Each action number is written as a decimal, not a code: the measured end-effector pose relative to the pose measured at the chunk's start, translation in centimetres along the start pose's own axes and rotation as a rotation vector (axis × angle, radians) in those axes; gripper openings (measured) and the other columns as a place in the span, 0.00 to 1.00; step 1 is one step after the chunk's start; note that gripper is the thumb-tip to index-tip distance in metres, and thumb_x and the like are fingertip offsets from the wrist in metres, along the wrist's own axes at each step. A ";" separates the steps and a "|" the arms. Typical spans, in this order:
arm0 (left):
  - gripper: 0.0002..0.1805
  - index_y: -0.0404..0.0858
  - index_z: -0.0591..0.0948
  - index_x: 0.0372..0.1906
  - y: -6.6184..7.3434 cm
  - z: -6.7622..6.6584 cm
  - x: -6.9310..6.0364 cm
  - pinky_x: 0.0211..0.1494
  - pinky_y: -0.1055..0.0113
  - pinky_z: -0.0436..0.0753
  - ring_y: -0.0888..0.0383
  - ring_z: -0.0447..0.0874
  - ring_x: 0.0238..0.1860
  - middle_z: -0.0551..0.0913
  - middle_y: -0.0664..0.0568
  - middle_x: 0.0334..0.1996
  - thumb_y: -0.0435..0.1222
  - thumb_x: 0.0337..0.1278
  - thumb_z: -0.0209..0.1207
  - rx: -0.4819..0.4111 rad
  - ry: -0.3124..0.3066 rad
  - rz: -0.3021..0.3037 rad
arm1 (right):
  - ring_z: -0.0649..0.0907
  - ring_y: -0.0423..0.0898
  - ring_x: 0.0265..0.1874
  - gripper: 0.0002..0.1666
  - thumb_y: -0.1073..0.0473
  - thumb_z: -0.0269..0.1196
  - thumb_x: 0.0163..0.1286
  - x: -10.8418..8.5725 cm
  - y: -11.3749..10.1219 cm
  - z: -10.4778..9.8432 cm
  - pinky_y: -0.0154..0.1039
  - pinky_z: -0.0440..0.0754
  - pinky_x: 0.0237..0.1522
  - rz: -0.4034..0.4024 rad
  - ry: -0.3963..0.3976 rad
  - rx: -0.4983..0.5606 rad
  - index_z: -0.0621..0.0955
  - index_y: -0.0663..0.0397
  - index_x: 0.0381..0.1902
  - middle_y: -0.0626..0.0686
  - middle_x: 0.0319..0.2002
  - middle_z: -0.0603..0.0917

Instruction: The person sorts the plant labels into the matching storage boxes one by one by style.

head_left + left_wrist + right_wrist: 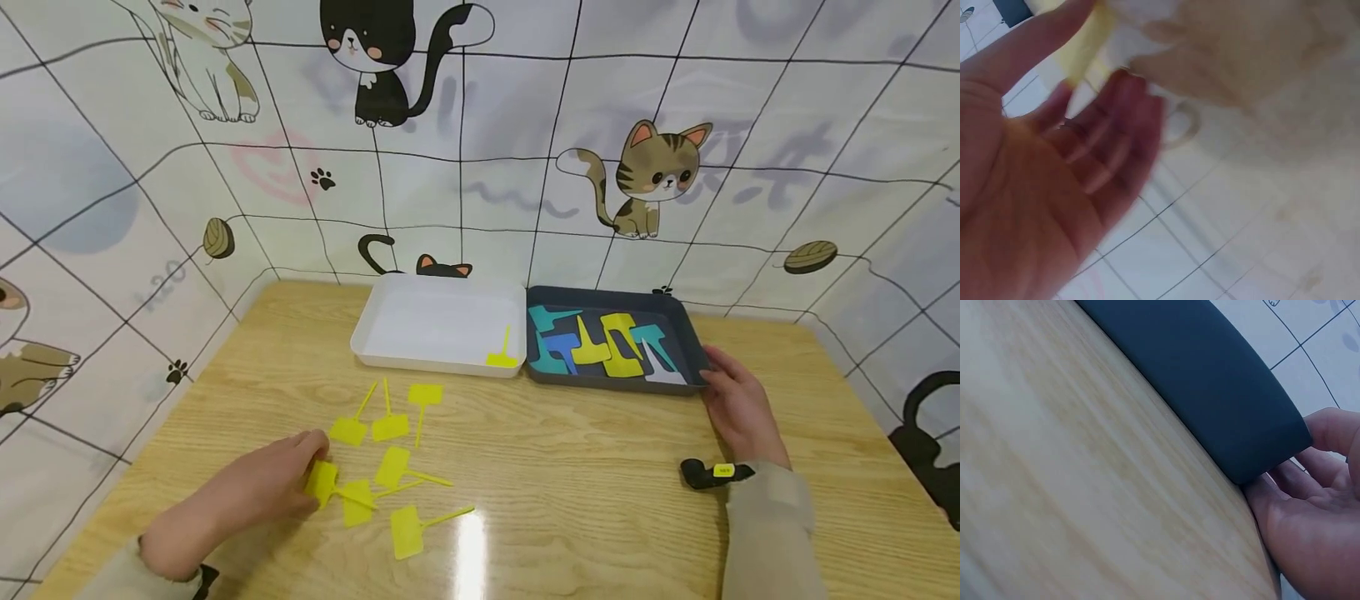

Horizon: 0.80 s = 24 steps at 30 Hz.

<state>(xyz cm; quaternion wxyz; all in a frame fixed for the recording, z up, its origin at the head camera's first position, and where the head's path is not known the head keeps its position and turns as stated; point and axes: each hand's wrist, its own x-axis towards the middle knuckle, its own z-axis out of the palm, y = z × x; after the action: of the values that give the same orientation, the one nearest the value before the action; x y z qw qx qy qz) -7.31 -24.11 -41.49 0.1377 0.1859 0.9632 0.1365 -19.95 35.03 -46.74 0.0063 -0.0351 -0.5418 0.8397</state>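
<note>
My left hand (262, 479) pinches a yellow T-shaped plant label (322, 485) between thumb and fingers, low over the table's left side. The left wrist view is blurred, showing part of the yellow label (1088, 47) at the fingertips. Several more yellow labels (407, 533) lie loosely beside that hand. At the right, my right hand (738, 408) grips the near right corner of a dark grey tray (585, 381), thumb at the rim and fingers against the outside. That tray holds several teal, blue, yellow and white labels.
A white tray (431, 321) stands left of the dark one, their sides touching. One yellow label (502, 360) lies in its near right corner. Behind both trays rises a cat-patterned wall cover (487, 192). The wooden table (570, 483) reaches forward to it.
</note>
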 end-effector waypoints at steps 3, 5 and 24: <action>0.20 0.45 0.66 0.37 0.0 0.0 0.3 0.25 0.72 0.66 0.66 0.64 0.21 0.69 0.61 0.23 0.40 0.42 0.66 -0.030 0.010 0.022 | 0.63 0.43 0.59 0.34 0.70 0.50 0.67 0.0 0.1 0.1 0.29 0.66 0.55 0.004 0.005 -0.019 0.53 0.59 0.68 0.54 0.63 0.56; 0.17 0.47 0.65 0.33 0.1 -0.1 0.5 0.23 0.73 0.64 0.67 0.62 0.19 0.67 0.62 0.19 0.39 0.45 0.64 -0.036 0.024 0.039 | 0.63 0.43 0.59 0.34 0.70 0.50 0.67 0.0 0.1 0.1 0.29 0.65 0.56 0.002 0.004 -0.020 0.53 0.60 0.68 0.54 0.64 0.55; 0.20 0.42 0.61 0.53 4.3 -4.0 6.0 0.20 0.72 0.71 0.66 0.68 0.19 0.74 0.59 0.26 0.31 0.58 0.53 -0.126 0.396 0.151 | 0.67 0.42 0.56 0.32 0.74 0.48 0.65 0.1 0.3 -0.3 0.29 0.68 0.54 -0.059 -0.044 0.076 0.56 0.62 0.66 0.53 0.60 0.58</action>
<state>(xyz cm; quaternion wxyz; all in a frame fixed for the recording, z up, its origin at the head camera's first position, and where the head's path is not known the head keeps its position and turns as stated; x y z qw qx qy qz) -12.54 -18.72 -37.75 -0.0533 0.2182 0.9444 0.2402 -19.99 35.15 -47.16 0.0203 -0.0005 -0.5104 0.8597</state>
